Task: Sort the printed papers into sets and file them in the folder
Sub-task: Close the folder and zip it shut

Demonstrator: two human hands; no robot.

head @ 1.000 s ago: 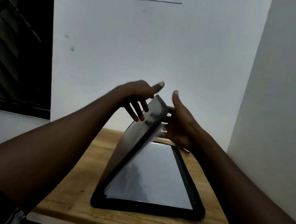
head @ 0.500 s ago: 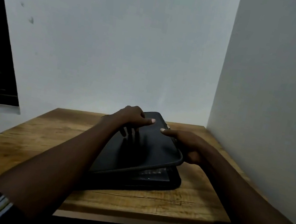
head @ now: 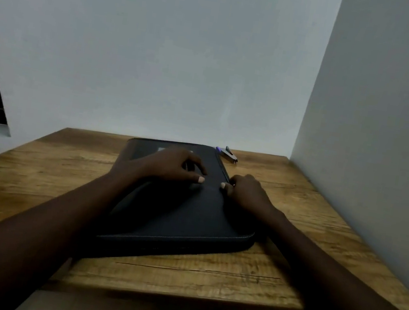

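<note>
Now: one folder [head: 183, 215], one stapler [head: 228, 155]; left hand [head: 172, 167] presses it, right hand [head: 247, 192] curls at edge, grip unclear.

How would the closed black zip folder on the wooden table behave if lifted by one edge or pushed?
The black zip folder likely stays fairly stiff, sagging slightly: its cover lies flat with rounded stitched edges. Pushed, it should slide, not tip, lying low and wide on the wooden table. The left hand resting on top would hinder sliding.
</note>
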